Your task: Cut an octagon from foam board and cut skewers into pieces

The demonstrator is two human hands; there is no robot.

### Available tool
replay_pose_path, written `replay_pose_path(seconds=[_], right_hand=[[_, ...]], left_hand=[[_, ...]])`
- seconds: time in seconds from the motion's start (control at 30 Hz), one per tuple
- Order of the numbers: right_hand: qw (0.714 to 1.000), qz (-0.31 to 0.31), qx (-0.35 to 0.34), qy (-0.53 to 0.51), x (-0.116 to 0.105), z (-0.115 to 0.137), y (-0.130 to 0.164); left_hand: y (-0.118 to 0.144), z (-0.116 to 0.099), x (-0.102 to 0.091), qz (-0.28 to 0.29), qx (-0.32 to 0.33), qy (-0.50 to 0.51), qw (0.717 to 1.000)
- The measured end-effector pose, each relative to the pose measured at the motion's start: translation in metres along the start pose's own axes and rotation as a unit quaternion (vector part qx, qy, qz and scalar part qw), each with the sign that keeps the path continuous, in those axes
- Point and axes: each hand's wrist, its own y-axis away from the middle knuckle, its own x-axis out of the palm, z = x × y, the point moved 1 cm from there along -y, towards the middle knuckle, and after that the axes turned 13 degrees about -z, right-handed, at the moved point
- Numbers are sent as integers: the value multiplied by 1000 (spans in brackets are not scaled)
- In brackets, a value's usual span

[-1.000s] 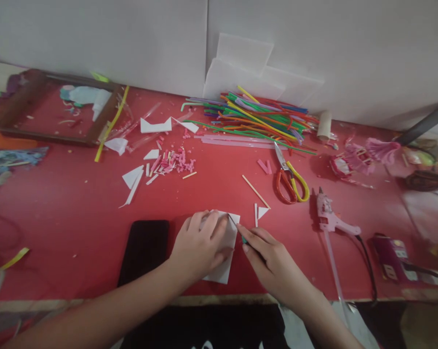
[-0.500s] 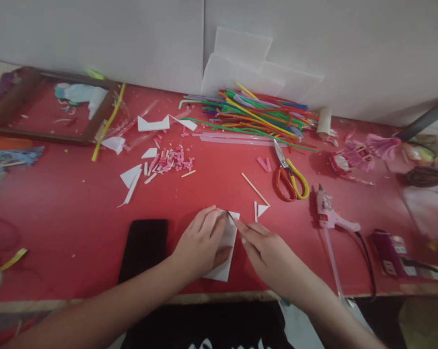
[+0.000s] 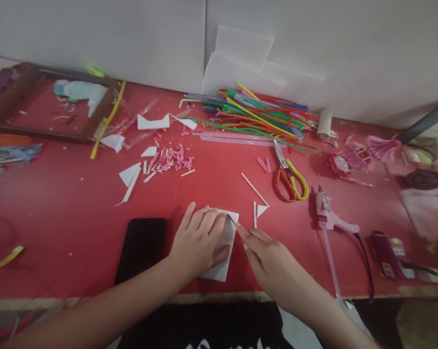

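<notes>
Both hands unmoved vs 0.5s ago: left hand (image 3: 200, 240) flat on white sheet (image 3: 219, 269), right hand (image 3: 269, 254) grip pinching blade (image 3: 232, 219).

This is a home craft corner, a makeshift hobby desk (image 3: 58, 203) with a red top pushed against a plain white wall. Along the far edge lie a heap of coloured drinking straws (image 3: 253, 114) and white foam sheets (image 3: 240, 63) leaning on the wall, with red-and-yellow scissors (image 3: 289, 179) and a pink glue gun (image 3: 330, 218) toward the right edge. White offcuts (image 3: 131, 177) and pink snippets (image 3: 171, 160) litter the middle, and a wooden frame (image 3: 47, 106) sits at the far left corner.
</notes>
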Motion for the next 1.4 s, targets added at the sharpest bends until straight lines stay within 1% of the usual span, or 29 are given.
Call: replay_pose_path(seconds=[0.17, 0.37, 0.5, 0.6, 0.67, 0.73, 0.83, 0.87, 0.93, 1.0, 1.07, 1.2, 1.4], right_hand=[[1000, 16, 22, 0, -2, -3, 10], [1000, 20, 23, 8, 1, -10, 23], [999, 33, 43, 6, 2, -14, 33], [998, 40, 48, 12, 0, -19, 41], [999, 30, 37, 8, -2, -24, 44], [1000, -7, 25, -6, -2, -29, 46], [994, -98, 20, -35, 1, -34, 44], [992, -119, 17, -47, 2, -33, 42], [988, -140, 7, -69, 6, -30, 36], [986, -144, -7, -87, 11, -25, 29], [985, -141, -20, -99, 15, -22, 20], [986, -125, -35, -107, 20, -20, 6], [990, -90, -33, -101, 19, -19, -2]], left_hand=[[0, 0, 2, -13, -3, -1, 1000], [-1, -1, 1, -19, -7, -3, 1000], [-1, 0, 1, -13, -4, -5, 1000], [-2, 0, -2, 6, -1, -8, 1000], [-3, 1, -6, 23, -1, -10, 1000], [-4, 2, -12, 39, -3, -14, 999], [-3, 5, -20, 50, -13, -33, 998], [-2, 6, -21, 50, -16, -42, 998], [0, 7, -22, 47, -19, -57, 997], [1, 7, -22, 42, -12, -61, 997], [1, 6, -20, 42, 9, -50, 998], [-2, 3, -15, 63, 63, -8, 996], [-5, 5, -14, 61, 81, 12, 995]])
